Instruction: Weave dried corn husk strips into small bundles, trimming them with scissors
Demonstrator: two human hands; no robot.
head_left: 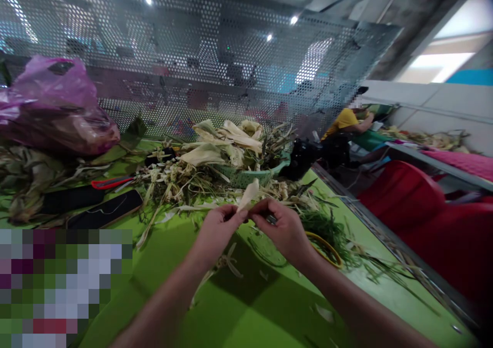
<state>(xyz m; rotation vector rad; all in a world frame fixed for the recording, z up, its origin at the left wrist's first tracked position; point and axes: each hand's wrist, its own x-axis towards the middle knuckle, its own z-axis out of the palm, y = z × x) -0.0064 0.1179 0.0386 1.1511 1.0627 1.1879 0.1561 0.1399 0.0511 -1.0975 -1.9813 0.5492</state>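
Observation:
My left hand (221, 228) and my right hand (280, 227) meet above the green table, their fingers pinched close together. Between them rises a pale dried corn husk (248, 195); the left fingers grip its lower end. The right thumb and forefinger are closed at the same spot, touching the husk's base. Just beyond the hands stands a light green basket (252, 177) heaped with dried husks (231, 142). Beneath the right hand a clear round dish or lid (265, 249) lies on the table. Loose husk strips (231, 263) are scattered below the left hand.
A pink plastic bag (65, 106) sits at the left. Near it lie a red-handled cutter (111, 182) and a dark flat block (106, 209). A yellow ring (327, 248) rests by green strands (327, 230). Red chairs (408, 199) and a person in yellow (345, 121) are at right.

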